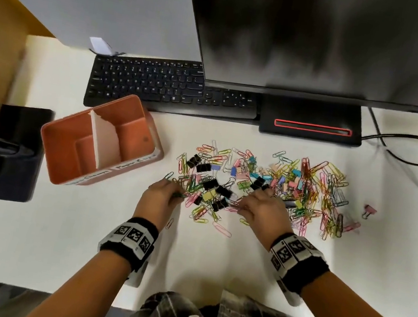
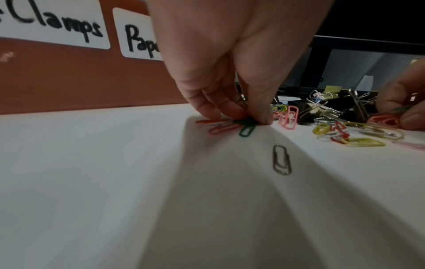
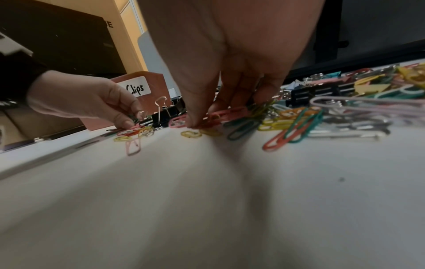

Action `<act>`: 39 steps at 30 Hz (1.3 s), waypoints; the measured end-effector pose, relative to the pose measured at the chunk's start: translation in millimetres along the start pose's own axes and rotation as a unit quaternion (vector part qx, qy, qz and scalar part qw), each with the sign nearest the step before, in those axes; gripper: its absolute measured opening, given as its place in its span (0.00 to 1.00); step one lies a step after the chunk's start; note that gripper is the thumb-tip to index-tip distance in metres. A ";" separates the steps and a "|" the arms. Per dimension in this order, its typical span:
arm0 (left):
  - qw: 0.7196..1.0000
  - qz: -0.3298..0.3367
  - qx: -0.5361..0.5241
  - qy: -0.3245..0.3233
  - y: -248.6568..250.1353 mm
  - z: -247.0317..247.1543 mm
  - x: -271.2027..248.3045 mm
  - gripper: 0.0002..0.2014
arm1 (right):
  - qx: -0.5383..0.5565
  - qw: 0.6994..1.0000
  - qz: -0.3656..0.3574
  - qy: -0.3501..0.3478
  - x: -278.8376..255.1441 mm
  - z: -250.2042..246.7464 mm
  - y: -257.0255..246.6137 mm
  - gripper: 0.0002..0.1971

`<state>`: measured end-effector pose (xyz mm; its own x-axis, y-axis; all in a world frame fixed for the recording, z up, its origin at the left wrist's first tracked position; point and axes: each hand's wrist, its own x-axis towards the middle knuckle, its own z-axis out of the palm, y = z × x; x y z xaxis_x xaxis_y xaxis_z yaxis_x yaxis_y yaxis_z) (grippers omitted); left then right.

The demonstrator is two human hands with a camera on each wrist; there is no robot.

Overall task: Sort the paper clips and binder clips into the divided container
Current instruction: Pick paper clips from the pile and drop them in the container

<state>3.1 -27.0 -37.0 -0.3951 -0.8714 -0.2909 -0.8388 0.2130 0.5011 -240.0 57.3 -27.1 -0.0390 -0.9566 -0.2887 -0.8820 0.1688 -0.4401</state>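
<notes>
A wide heap of coloured paper clips (image 1: 314,190) mixed with black and pastel binder clips (image 1: 210,184) covers the white desk (image 1: 200,260). The orange divided container (image 1: 102,139) stands at the left, both compartments looking empty, with labels reading "Clamps" (image 2: 52,23) and "Clips" (image 3: 138,88). My left hand (image 1: 163,196) pinches a green paper clip (image 2: 246,127) at the heap's left edge, down on the desk. My right hand (image 1: 257,209) pinches red and pink paper clips (image 3: 216,118) at the heap's near middle.
A black keyboard (image 1: 159,83) and a monitor on its stand (image 1: 311,119) lie behind the heap, cables (image 1: 407,150) at the right. One pink binder clip (image 1: 369,211) lies apart at the right. A lone grey paper clip (image 2: 281,160) lies near my left hand.
</notes>
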 end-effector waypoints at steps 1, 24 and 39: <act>1.000 -0.001 0.001 0.003 0.0 -0.1 0.4 0.05 | -0.006 1.000 -0.006 0.004 0.0 -0.8 0.8 0.07; 0.959 -0.134 -0.115 0.222 0.3 -159.9 3.4 0.08 | 0.075 0.987 -0.131 0.060 77.1 -76.7 -151.5 0.13; 0.997 -0.019 -0.071 -0.027 -23.4 -39.7 -26.1 0.43 | -0.029 0.983 -0.113 -0.139 74.1 1.8 -115.5 0.33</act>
<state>48.0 -26.7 -8.8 -0.3872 -0.8517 -0.3530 -0.7929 0.1122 0.5990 -140.2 -32.6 0.8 0.2833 -0.8652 -0.4137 -0.8788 -0.0616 -0.4732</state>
